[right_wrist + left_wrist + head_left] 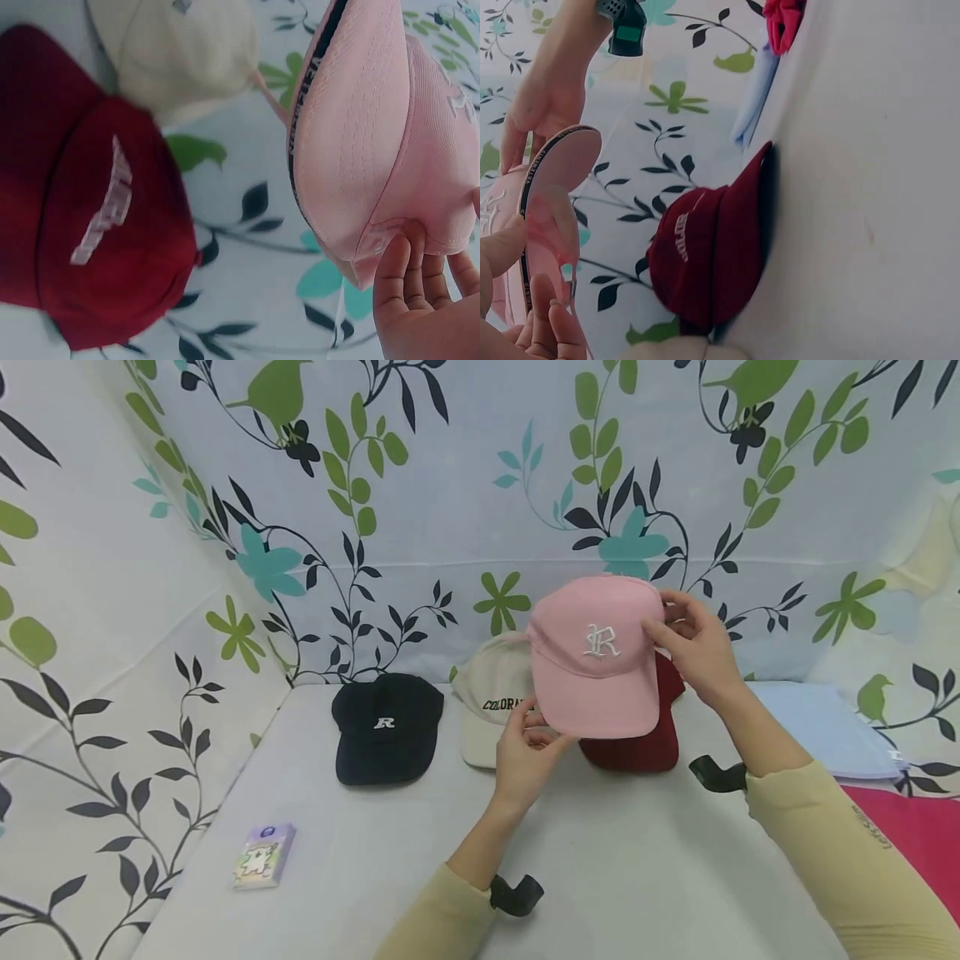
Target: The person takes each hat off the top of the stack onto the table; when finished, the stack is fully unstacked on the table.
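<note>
Left grip (523,755) and right grip (697,647) hold the pink cap (585,610).

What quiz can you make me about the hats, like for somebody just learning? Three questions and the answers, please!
1. True or false: the left hand and the right hand both hold the pink hat.
2. How many hats show in the head view, counting the held one? A) three B) four C) five
3. Fill in the blank: in the head view, the hat farthest to the left is the ____ one.

Key:
1. True.
2. B, four.
3. Black; the black hat has a white mark on its front.
</note>
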Demonstrator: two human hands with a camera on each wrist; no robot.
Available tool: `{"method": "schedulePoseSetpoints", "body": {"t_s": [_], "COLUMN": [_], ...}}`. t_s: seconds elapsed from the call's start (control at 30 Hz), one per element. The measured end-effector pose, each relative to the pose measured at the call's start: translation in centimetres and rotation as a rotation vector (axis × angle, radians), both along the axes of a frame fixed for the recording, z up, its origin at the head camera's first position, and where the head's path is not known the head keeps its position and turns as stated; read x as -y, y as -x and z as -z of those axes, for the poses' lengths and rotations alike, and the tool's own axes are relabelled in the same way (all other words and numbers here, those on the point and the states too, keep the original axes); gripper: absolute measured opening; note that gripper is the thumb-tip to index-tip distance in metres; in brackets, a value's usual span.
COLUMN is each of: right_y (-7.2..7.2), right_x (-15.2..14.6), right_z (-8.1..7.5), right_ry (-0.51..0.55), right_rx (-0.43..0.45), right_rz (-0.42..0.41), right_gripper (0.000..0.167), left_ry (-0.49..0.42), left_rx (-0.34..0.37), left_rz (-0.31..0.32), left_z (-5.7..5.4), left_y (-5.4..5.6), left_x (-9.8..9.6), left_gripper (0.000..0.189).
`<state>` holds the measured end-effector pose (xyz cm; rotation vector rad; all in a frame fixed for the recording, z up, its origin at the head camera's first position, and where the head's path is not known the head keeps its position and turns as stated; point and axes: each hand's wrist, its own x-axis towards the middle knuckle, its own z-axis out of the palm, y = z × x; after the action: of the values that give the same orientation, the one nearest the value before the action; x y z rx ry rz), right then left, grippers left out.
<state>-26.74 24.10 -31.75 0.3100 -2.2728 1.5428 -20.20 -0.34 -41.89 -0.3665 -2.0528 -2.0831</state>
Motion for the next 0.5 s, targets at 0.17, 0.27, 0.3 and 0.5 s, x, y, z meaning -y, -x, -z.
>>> {"method": "schedulePoseSetpoints", "body": {"t_s": [0.17, 0.27, 0.3, 0.5], "right_y": [-0.2, -0.3, -0.4, -0.7], "right_x": [-2.5, -4.2, -4.7, -7.9], "right_z": [0.0, 0.0, 0.1, 0.2], "right_ry": [-0.01, -0.016, -0.019, -0.033], "right_rx": [-0.019, -0.027, -0.026, -0.003], "right_rz": [0.068, 0.116, 0.131, 0.211], "right_gripper": [0.05, 0.049, 0.048, 0.047], "left_ry": [0.004, 0.0, 0.0, -0.007], "left_rx": [-0.027, -0.04, -0.041, -0.034], "left_rz": [0.008, 0.018, 0.021, 0.04], "left_z": [0.2, 0.1, 0.1, 0.2], "left_y": [0.5, 0.8, 0.9, 1.6], "left_x": [-2.9, -4.6, -5.2, -8.9], "left_gripper": [0.073, 0.072, 0.072, 0.072]}}
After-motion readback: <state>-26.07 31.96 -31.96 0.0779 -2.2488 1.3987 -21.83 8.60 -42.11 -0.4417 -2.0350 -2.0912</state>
